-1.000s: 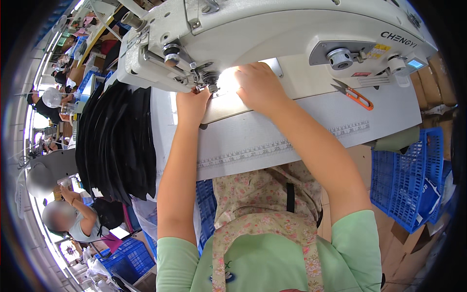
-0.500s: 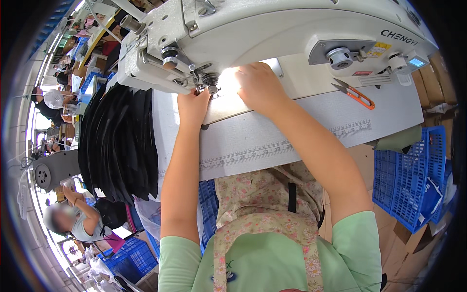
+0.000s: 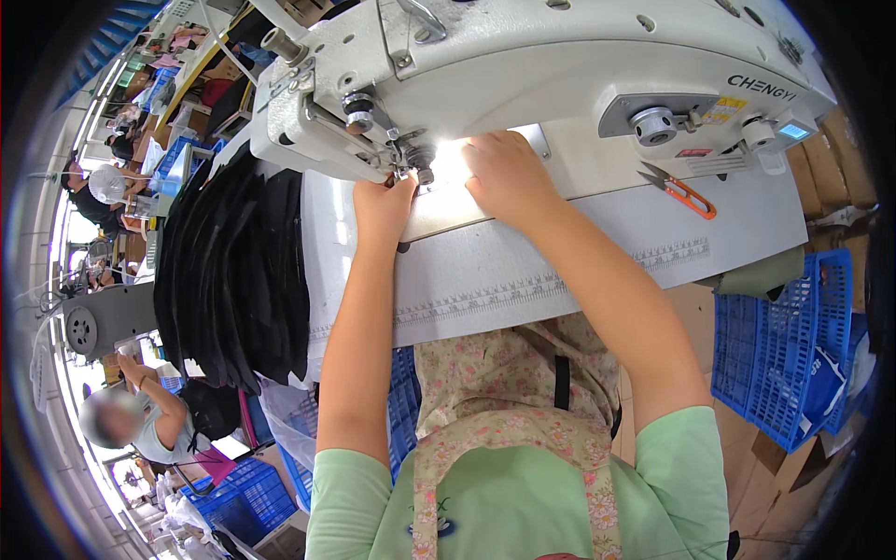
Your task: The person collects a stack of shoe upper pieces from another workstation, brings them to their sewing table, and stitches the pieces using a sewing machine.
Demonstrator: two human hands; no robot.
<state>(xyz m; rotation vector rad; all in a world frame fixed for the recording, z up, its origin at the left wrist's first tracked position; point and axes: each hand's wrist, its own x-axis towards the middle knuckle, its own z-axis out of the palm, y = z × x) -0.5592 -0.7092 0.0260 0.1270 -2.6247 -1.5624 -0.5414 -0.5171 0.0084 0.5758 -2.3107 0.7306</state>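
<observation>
A white sewing machine (image 3: 523,84) spans the top of the view above a pale work surface. At its presser foot (image 3: 425,168), on the near left side, my left hand (image 3: 383,210) is closed, thumb and fingers pinched together. Whatever it pinches is too small and too hidden to name. My right hand (image 3: 511,177) rests right of the needle area under the machine arm, its fingers curled. Strong lamp glare washes out those fingertips and anything in them. Orange-handled thread snips (image 3: 681,191) lie on the machine bed to the right, blades apart, touched by neither hand.
A thick pile of black fabric pieces (image 3: 233,271) hangs over the left side of the table. A printed ruler (image 3: 560,280) runs along the front edge. Blue plastic crates (image 3: 779,345) stand low at the right. Another person (image 3: 159,420) sits at the far left.
My view has shifted slightly, so the machine and pile appear a little farther right. Both hands stay beside the needle area; the left remains pinched and the right remains curled.
</observation>
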